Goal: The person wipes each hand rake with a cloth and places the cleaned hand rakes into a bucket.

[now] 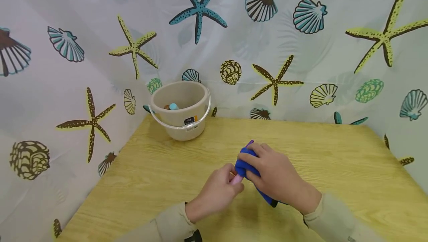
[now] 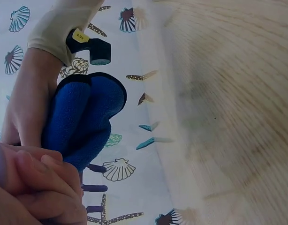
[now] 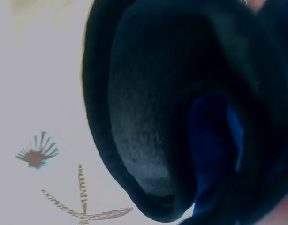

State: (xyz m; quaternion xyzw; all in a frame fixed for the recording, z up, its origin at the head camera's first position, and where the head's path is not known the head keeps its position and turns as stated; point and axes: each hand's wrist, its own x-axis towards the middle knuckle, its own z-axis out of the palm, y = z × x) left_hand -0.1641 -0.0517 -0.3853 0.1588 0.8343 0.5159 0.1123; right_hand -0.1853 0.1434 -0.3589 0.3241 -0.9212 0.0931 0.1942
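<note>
Low over the table, my left hand (image 1: 217,190) pinches the pink handle (image 1: 237,179) of what looks like a small toy rake. Its purple prongs (image 2: 94,188) poke out beyond the fist in the left wrist view, and a purple tip (image 1: 250,142) shows above the cloth in the head view. A blue cloth (image 1: 242,165) with black edging is wrapped around the rake, gripped by my right hand (image 1: 275,173). One folded end hangs below that hand. In the right wrist view the dark, folded cloth (image 3: 144,140) fills most of the picture and hides the fingers.
A beige bucket (image 1: 180,132) with its handle lowered stands at the table's back left; a light blue item (image 1: 173,106) and a brown item (image 1: 166,107) lie inside. Behind the wooden table (image 1: 334,152) hangs a curtain (image 1: 227,45) patterned with shells and starfish.
</note>
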